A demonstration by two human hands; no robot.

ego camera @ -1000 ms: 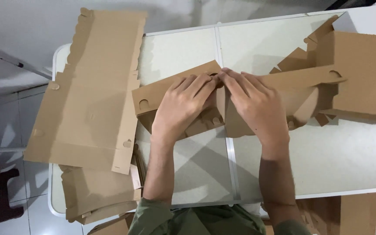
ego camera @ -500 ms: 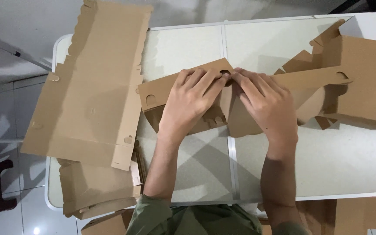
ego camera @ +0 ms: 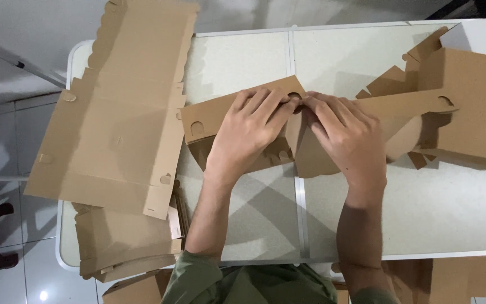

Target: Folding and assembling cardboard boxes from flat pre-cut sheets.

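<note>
A brown cardboard box blank (ego camera: 209,121) lies half folded across the middle of the white folding table (ego camera: 243,56). My left hand (ego camera: 248,132) presses flat on its left flap, fingers pointing toward the centre. My right hand (ego camera: 347,138) presses on the right flap, whose long strip (ego camera: 417,101) with a tab slot runs to the right. The fingertips of both hands meet at the fold near a round notch (ego camera: 295,97). Both hands hold the cardboard down.
A large flat cardboard blank (ego camera: 119,112) hangs over the table's left edge, with a stack of more blanks (ego camera: 125,242) below it. A folded brown box (ego camera: 473,107) stands at the right. More cardboard (ego camera: 451,278) lies on the floor at lower right.
Both hands have stayed pressed on the folded cardboard, fingertips shifting slightly together at the centre fold. The view has shifted a little; nothing else moved.
</note>
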